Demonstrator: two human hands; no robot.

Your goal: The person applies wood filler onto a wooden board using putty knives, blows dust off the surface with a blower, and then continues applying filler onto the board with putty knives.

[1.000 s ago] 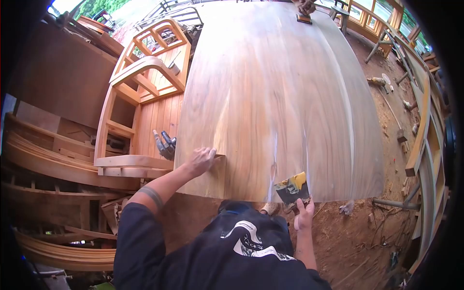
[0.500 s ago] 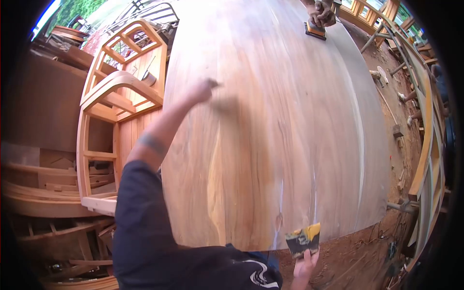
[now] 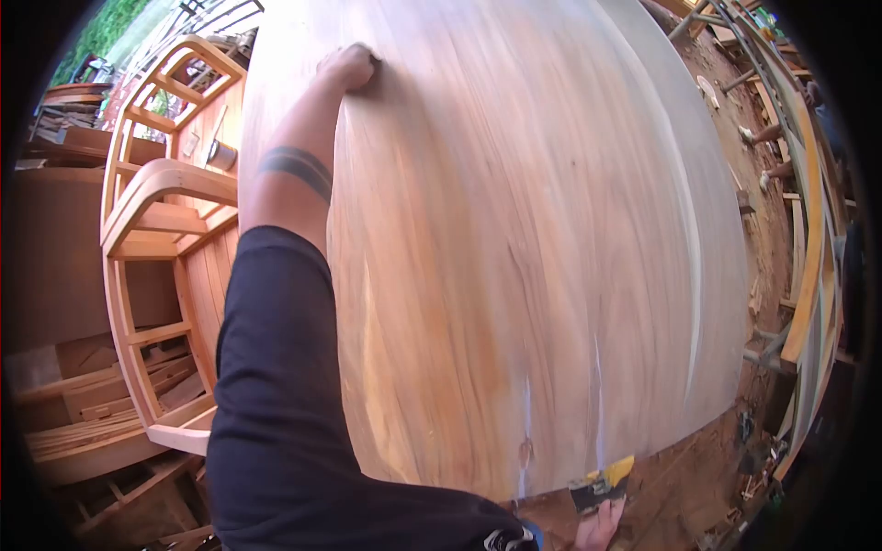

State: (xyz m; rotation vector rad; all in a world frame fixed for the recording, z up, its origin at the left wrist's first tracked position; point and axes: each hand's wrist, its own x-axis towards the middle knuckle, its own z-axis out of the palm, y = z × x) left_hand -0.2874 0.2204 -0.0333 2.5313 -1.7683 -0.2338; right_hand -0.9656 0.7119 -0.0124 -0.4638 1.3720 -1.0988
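My left hand (image 3: 351,66) reaches far across a broad wooden slab (image 3: 478,230) and rests on or just above its surface near the far left edge. Its fingers are closed and turned away from me. A dark bit shows at the fingertips, but I cannot make out what they hold. Low at the near edge of the slab, my right hand (image 3: 602,525) grips a flat black piece with yellow smears (image 3: 602,485) by its lower side. Pale streaks and a long light-coloured crack line run along the grain of the wood.
To the left stands a wooden bench frame (image 3: 175,188) with a small tin (image 3: 220,154) on its boards. Stacked timber (image 3: 110,413) lies below it. On the right are curved wooden parts (image 3: 804,239) and another person's legs (image 3: 772,151) over bare earth.
My left hand has moved farther away along the slab. The view has shifted, and another person's hand with a sander at the far end is out of sight. My right hand keeps its hold.
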